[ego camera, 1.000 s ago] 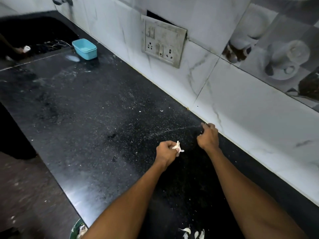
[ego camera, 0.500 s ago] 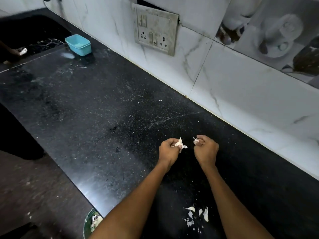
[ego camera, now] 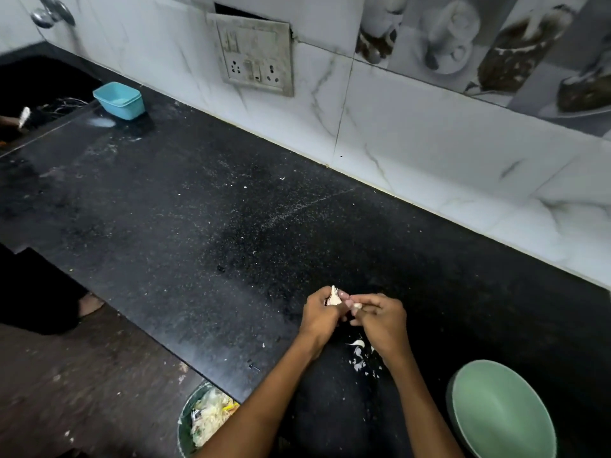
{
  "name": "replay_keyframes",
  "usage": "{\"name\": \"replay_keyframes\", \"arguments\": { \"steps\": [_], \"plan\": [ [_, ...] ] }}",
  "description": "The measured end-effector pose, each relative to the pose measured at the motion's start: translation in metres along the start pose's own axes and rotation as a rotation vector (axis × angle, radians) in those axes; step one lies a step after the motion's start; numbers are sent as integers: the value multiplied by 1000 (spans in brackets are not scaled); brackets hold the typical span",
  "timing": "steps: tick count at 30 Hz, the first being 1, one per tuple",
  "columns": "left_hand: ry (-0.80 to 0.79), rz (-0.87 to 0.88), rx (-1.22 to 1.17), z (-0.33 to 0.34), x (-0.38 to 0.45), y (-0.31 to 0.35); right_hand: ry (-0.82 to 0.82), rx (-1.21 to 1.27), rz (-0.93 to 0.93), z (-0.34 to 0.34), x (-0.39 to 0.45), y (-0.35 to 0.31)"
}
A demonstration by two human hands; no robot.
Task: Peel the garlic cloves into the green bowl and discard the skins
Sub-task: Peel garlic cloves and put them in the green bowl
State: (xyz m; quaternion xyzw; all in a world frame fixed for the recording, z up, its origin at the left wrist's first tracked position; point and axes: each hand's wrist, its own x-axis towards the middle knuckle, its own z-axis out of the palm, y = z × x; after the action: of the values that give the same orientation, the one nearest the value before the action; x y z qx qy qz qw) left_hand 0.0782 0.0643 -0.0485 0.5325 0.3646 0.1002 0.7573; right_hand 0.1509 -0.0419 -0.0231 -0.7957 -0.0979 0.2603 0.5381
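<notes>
My left hand [ego camera: 322, 317] grips a white garlic piece [ego camera: 334, 297] over the black counter [ego camera: 198, 226], its papery tip sticking up above my fingers. Close beside it, my right hand [ego camera: 380, 320] pinches a small pale bit of garlic or skin [ego camera: 357, 306]; the fingertips of both hands meet. Loose garlic skins [ego camera: 360, 357] lie on the counter just below my hands. The green bowl [ego camera: 502, 411] sits at the lower right near the counter's front, and I see nothing inside it.
A waste bin [ego camera: 201, 421] holding scraps stands on the floor below the counter's front edge. A blue tub [ego camera: 119, 100] sits far left by the dark sink [ego camera: 39, 90]. A tiled wall with a socket plate [ego camera: 256, 54] runs behind. A person's foot [ego camera: 89, 304] shows at left.
My hands have come together, the right hand moving from near the wall to the left hand's garlic. The view has tilted down, bringing the green bowl and bin into sight.
</notes>
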Motion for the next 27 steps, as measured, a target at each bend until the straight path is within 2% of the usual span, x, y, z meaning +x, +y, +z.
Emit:
{"name": "replay_keyframes", "arguments": {
  "steps": [4, 13, 17, 22, 27],
  "plan": [
    [-11, 66, 64, -2, -16, -9, -6, -19, -49, -8, -23, -6],
    [32, 241, 316, 10, -49, -11, 113, 103, 74, -17, -56, -4],
    [55, 330, 404, 15, -60, -17, 136, 288, 176, -17, -61, 0],
    [72, 371, 449, 17, -65, -23, 90, 436, 250, -15, -64, 1],
    [75, 311, 537, 13, -64, -21, 34, 313, 175, -15, -66, 12]
  ]
}}
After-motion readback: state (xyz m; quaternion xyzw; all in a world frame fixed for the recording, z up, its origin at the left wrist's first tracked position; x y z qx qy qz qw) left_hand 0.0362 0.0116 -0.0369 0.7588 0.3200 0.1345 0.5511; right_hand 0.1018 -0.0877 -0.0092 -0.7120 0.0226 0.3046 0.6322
